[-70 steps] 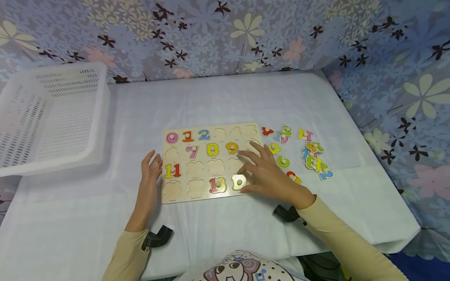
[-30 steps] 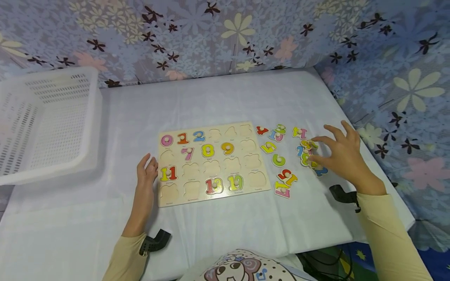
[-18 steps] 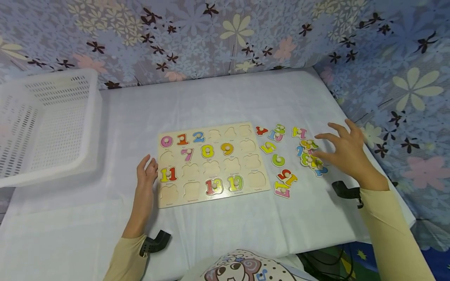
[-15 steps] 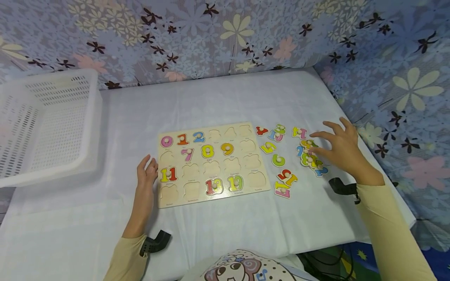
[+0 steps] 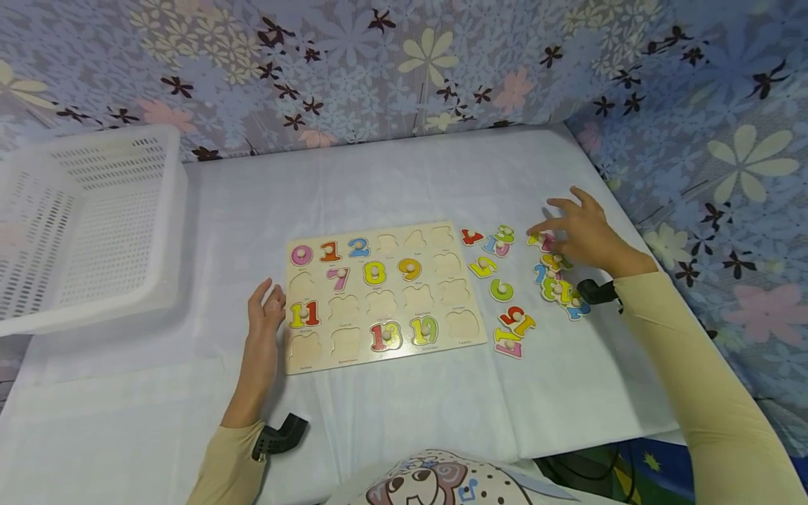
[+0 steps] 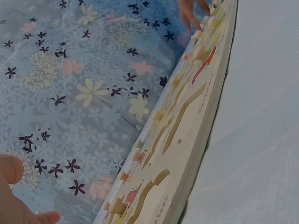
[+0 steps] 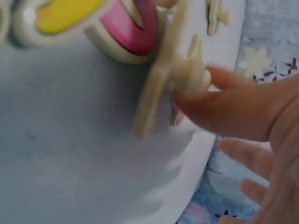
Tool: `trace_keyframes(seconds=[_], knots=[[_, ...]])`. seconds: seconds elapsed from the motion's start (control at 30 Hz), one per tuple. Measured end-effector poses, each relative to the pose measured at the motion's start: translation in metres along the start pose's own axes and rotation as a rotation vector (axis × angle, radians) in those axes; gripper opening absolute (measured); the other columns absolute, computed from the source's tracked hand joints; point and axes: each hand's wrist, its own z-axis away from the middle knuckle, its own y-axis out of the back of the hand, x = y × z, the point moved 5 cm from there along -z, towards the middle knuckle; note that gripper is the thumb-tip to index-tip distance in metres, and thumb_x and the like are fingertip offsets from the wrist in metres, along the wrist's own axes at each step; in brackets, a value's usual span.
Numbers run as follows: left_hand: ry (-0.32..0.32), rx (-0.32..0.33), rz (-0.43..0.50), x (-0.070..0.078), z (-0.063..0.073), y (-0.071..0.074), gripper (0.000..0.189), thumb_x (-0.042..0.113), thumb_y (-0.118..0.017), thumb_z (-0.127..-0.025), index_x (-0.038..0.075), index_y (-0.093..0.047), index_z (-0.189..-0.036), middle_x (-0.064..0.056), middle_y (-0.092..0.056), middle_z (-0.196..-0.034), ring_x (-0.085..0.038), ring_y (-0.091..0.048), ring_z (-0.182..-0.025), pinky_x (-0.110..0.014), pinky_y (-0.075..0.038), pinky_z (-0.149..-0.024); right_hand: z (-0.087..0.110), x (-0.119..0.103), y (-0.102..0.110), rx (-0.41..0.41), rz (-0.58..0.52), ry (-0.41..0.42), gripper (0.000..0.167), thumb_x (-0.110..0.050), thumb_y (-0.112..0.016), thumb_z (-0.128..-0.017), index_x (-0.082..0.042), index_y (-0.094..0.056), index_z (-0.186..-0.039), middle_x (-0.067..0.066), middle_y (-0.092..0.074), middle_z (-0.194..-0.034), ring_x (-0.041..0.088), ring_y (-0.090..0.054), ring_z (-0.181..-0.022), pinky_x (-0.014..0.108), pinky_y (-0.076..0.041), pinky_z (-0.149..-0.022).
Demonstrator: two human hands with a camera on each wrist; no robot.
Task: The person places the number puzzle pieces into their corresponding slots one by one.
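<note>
A wooden number-puzzle board (image 5: pixel 402 354) lies on the table with several knobbed number pieces seated in it, among them the pink 0 (image 5: pixel 301 255) and the 11 (image 5: pixel 304 315). My left hand (image 5: pixel 260 330) stands at the board's left edge, fingers relaxed and holding nothing. My right hand (image 5: pixel 583 235) is over a yellow-and-pink number piece (image 5: pixel 548 242) at the right, thumb and index finger apart on either side of it and partly covering it. In the right wrist view the thumb (image 7: pixel 233 109) and index fingertip are right at a wooden knob (image 7: pixel 189 77).
Right of the board lie loose pieces, including the red 4 (image 5: pixel 471 237), a yellow 5 (image 5: pixel 483 266), a green 6 (image 5: pixel 501 290) and the red-and-yellow 15 (image 5: pixel 517 320). An overlapping pile (image 5: pixel 557 289) sits below my right hand. A white basket (image 5: pixel 167 231) stands at the left.
My right hand leaves the board, goes to the pile at the right, then moves up and left to the yellow-and-pink piece. The left hand stays at the board's edge.
</note>
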Motion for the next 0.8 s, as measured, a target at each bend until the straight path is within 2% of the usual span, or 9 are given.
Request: trace_keyframes(seconds=[0.13, 0.33, 0.4, 0.47, 0.53, 0.63, 0.7, 0.8], knots=[[-0.003, -0.001, -0.002, 0.0, 0.0, 0.0, 0.058, 0.037, -0.028, -0.105, 0.017, -0.006, -0.154, -0.009, -0.017, -0.159, -0.026, -0.021, -0.143, -0.048, -0.013, -0.115, 0.001, 0.01, 0.001, 0.007, -0.009, -0.071, 0.035, -0.014, -0.079, -0.08, -0.009, -0.071, -0.114, 0.033, -0.035, -0.142, 0.054, -0.001, -0.139, 0.075, -0.003, -0.102], [0.002, 0.0, -0.008, 0.0, 0.0, 0.0, 0.058, 0.038, -0.028, -0.105, 0.017, -0.007, -0.154, -0.009, -0.018, -0.159, -0.027, -0.021, -0.143, -0.049, -0.012, -0.115, 0.004, 0.016, -0.005, -0.049, -0.027, 0.004, 0.044, -0.009, -0.075, -0.084, -0.013, -0.065, -0.126, 0.033, -0.032, -0.144, 0.059, -0.003, -0.136, 0.08, -0.011, -0.095], [0.002, 0.0, -0.008, 0.0, 0.0, 0.0, 0.058, 0.038, -0.028, -0.105, 0.017, -0.007, -0.154, -0.009, -0.017, -0.159, -0.027, -0.021, -0.143, -0.049, -0.012, -0.115, 0.004, 0.017, -0.004, -0.05, -0.02, -0.015, 0.039, -0.013, -0.076, -0.084, -0.012, -0.068, -0.122, 0.034, -0.033, -0.143, 0.059, -0.004, -0.136, 0.08, -0.011, -0.096], [0.001, 0.001, -0.004, 0.0, 0.0, 0.0, 0.058, 0.038, -0.028, -0.105, 0.016, -0.007, -0.154, -0.009, -0.017, -0.159, -0.026, -0.021, -0.143, -0.049, -0.012, -0.115, 0.005, 0.019, -0.002, -0.045, -0.001, -0.073, 0.034, -0.023, -0.077, -0.084, -0.009, -0.069, -0.114, 0.035, -0.034, -0.142, 0.057, -0.003, -0.137, 0.079, -0.009, -0.097], [0.003, 0.001, 0.002, 0.0, 0.0, 0.0, 0.058, 0.038, -0.028, -0.105, 0.017, -0.006, -0.154, -0.008, -0.017, -0.159, -0.025, -0.02, -0.143, -0.048, -0.012, -0.115, 0.007, 0.022, 0.0, -0.047, 0.022, -0.145, 0.036, -0.036, -0.076, -0.083, -0.008, -0.07, -0.105, 0.035, -0.033, -0.142, 0.055, 0.001, -0.138, 0.078, -0.007, -0.099], [0.002, 0.0, 0.009, 0.0, 0.0, 0.0, 0.058, 0.038, -0.028, -0.105, 0.017, -0.006, -0.154, -0.008, -0.017, -0.159, -0.023, -0.02, -0.143, -0.047, -0.012, -0.115, 0.011, 0.024, 0.002, -0.047, 0.05, -0.212, 0.042, -0.048, -0.071, -0.084, -0.006, -0.069, -0.09, 0.036, -0.033, -0.141, 0.053, 0.003, -0.139, 0.076, -0.004, -0.101], [0.001, -0.002, 0.012, 0.0, 0.0, 0.0, 0.058, 0.038, -0.028, -0.105, 0.017, -0.006, -0.154, -0.008, -0.017, -0.159, -0.023, -0.02, -0.143, -0.047, -0.012, -0.115, 0.015, 0.026, 0.004, -0.02, 0.054, -0.215, 0.041, -0.046, -0.069, -0.087, -0.005, -0.068, -0.089, 0.037, -0.035, -0.139, 0.054, 0.001, -0.139, 0.074, -0.004, -0.102], [-0.002, -0.003, 0.015, 0.0, 0.0, 0.0, 0.058, 0.038, -0.028, -0.105, 0.017, -0.006, -0.154, -0.008, -0.017, -0.159, -0.022, -0.019, -0.144, -0.046, -0.012, -0.115, 0.019, 0.026, 0.005, 0.019, 0.062, -0.156, 0.031, -0.033, -0.073, -0.087, -0.007, -0.069, -0.104, 0.037, -0.036, -0.139, 0.055, -0.005, -0.138, 0.075, -0.006, -0.102]])
